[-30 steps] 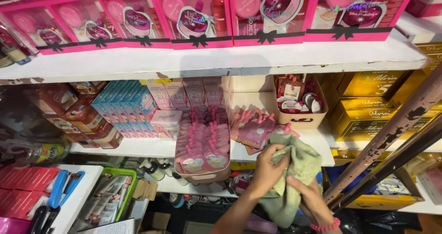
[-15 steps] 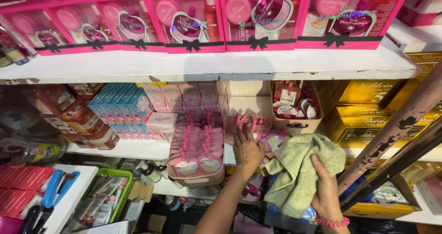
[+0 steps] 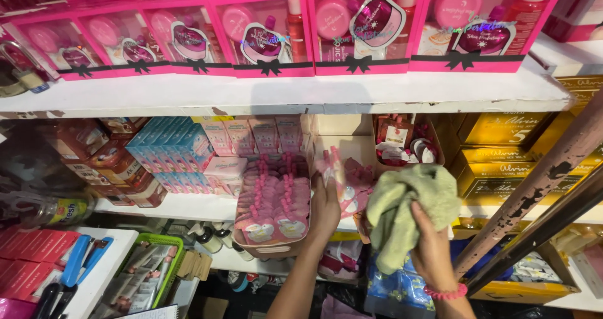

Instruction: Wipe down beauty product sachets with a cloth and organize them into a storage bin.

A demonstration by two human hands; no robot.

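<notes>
My right hand (image 3: 432,248) grips a crumpled pale green cloth (image 3: 405,209), held up in front of the middle shelf. My left hand (image 3: 325,211) reaches to a small pink packet (image 3: 334,168) on that shelf and has its fingers on it; more pink packets (image 3: 359,179) lie just behind. To the left of that hand stands a tray of pink hanging packets (image 3: 271,205) in rows. A pink bead bracelet (image 3: 447,292) circles my right wrist.
Pink gift boxes (image 3: 270,33) with black bows line the white top shelf (image 3: 282,93). Blue boxes (image 3: 169,149) and brown boxes (image 3: 94,162) fill the middle shelf's left; gold boxes (image 3: 502,149) its right. A rusty slanted metal bar (image 3: 534,193) crosses at right. A green basket (image 3: 164,256) sits lower left.
My right hand has lifted the green cloth higher and bunched it. My left hand has let go of the cloth and moved up to the pink packet on the shelf.
</notes>
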